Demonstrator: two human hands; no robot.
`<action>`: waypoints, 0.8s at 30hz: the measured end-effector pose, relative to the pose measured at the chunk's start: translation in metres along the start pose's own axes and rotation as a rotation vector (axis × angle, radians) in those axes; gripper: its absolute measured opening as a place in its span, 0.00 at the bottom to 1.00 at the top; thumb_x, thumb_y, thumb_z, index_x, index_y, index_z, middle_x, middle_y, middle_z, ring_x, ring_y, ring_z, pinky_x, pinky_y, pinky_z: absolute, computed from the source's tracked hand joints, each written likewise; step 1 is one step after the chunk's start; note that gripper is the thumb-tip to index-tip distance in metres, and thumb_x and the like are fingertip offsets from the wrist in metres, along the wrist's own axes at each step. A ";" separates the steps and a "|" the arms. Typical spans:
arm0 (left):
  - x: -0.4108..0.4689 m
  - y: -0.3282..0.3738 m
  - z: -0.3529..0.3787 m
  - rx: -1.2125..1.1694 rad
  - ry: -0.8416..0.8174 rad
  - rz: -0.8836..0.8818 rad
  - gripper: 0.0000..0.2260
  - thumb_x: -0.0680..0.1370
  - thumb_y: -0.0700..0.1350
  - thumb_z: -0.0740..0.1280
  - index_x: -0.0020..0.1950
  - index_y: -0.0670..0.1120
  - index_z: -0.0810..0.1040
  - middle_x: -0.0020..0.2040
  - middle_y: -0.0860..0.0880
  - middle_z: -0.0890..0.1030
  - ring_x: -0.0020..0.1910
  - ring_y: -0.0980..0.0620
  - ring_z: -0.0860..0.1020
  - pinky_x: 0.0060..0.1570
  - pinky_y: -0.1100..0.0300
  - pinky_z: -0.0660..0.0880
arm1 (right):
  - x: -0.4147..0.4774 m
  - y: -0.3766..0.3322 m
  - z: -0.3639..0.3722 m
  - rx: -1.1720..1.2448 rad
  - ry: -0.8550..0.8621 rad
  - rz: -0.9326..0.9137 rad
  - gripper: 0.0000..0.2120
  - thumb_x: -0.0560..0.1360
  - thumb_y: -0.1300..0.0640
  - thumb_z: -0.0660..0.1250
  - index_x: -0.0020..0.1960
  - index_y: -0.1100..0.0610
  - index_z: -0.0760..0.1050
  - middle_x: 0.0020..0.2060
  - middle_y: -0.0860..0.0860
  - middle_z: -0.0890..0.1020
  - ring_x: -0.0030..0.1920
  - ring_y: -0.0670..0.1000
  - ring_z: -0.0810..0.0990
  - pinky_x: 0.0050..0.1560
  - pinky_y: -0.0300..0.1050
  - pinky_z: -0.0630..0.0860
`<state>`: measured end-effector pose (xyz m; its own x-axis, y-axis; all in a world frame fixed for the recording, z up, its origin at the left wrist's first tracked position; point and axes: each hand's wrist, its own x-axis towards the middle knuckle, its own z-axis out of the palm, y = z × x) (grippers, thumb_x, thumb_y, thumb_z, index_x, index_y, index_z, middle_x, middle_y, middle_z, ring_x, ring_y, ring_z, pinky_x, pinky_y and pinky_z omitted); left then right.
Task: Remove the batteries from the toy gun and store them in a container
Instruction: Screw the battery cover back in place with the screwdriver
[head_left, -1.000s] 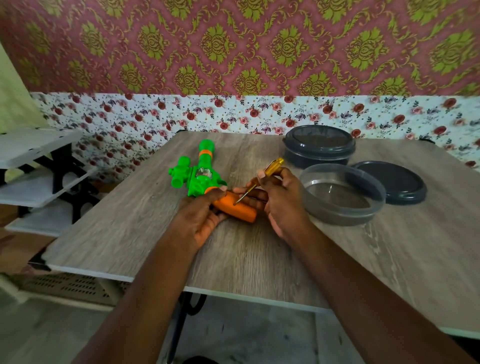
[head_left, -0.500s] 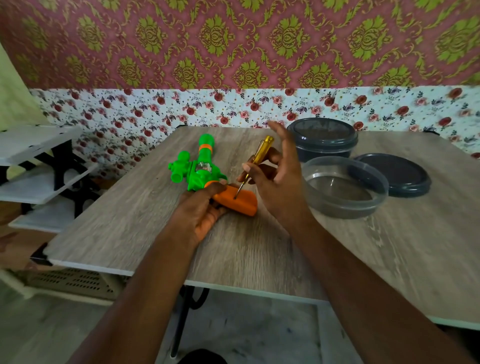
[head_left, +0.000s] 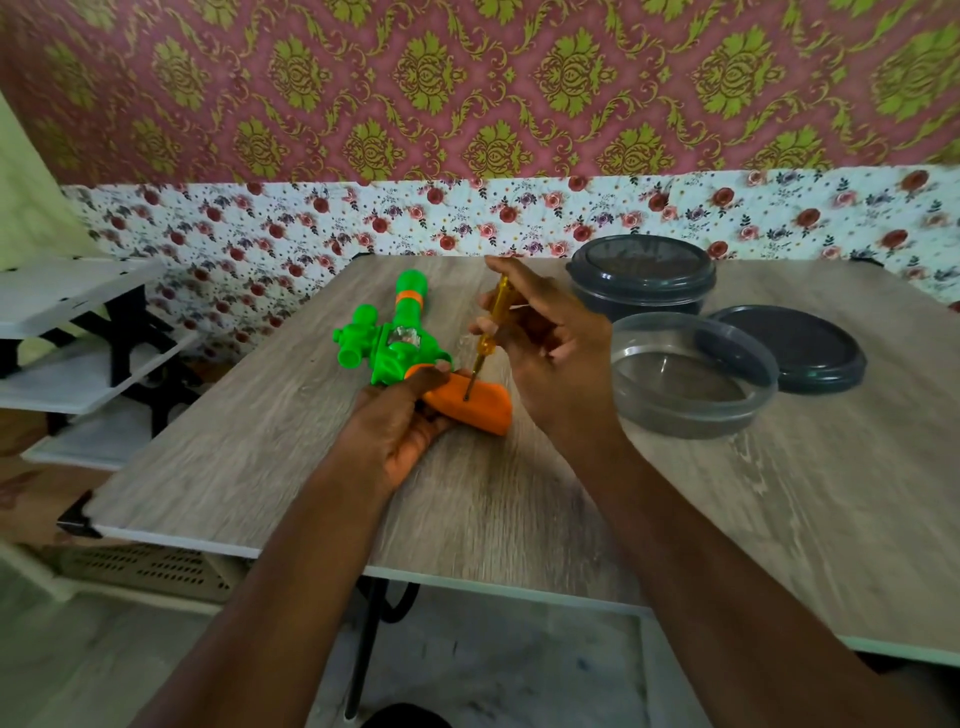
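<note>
A green toy gun (head_left: 397, 338) with an orange grip (head_left: 475, 405) lies on the wooden table (head_left: 260, 441), barrel pointing away from me. My left hand (head_left: 400, 426) presses on the grip's near end and holds it down. My right hand (head_left: 545, 353) pinches a yellow-handled screwdriver (head_left: 491, 325), nearly upright, with its tip set on the orange grip. An open translucent grey container (head_left: 691, 374) stands just right of my right hand. No batteries are visible.
A dark lid (head_left: 789, 345) lies flat behind the open container. A second container (head_left: 641, 273) with its lid on stands at the back. White shelves (head_left: 67, 332) on a black frame stand left of the table. The table's near edge runs below my forearms.
My right hand has raised the screwdriver from a low slant to nearly upright, its fingers spreading, with the tip staying on the orange grip. My left hand kept its hold on the gun.
</note>
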<state>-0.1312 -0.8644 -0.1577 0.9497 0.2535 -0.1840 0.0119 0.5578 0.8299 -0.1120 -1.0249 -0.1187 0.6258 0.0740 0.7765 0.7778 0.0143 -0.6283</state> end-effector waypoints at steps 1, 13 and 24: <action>0.000 0.000 0.000 0.003 -0.005 0.004 0.10 0.80 0.31 0.68 0.60 0.39 0.79 0.44 0.41 0.86 0.39 0.48 0.88 0.37 0.48 0.86 | 0.000 0.001 0.000 -0.044 0.003 -0.034 0.20 0.77 0.68 0.72 0.69 0.62 0.78 0.45 0.56 0.80 0.44 0.47 0.82 0.47 0.44 0.82; 0.001 -0.001 -0.002 0.034 -0.001 0.014 0.12 0.79 0.33 0.70 0.63 0.39 0.79 0.51 0.38 0.86 0.49 0.43 0.86 0.50 0.42 0.84 | 0.004 -0.005 -0.003 -0.051 -0.037 -0.091 0.11 0.77 0.67 0.71 0.60 0.63 0.81 0.45 0.54 0.78 0.45 0.44 0.81 0.46 0.45 0.82; -0.002 0.000 0.001 0.046 0.002 0.014 0.06 0.81 0.31 0.67 0.54 0.40 0.79 0.38 0.44 0.87 0.36 0.50 0.87 0.34 0.51 0.85 | 0.005 0.000 -0.004 0.033 0.014 -0.061 0.14 0.79 0.67 0.70 0.64 0.65 0.81 0.46 0.64 0.75 0.47 0.61 0.79 0.45 0.60 0.80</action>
<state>-0.1323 -0.8660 -0.1570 0.9491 0.2627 -0.1737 0.0133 0.5175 0.8556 -0.1087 -1.0284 -0.1149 0.5787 0.0576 0.8135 0.8121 0.0513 -0.5813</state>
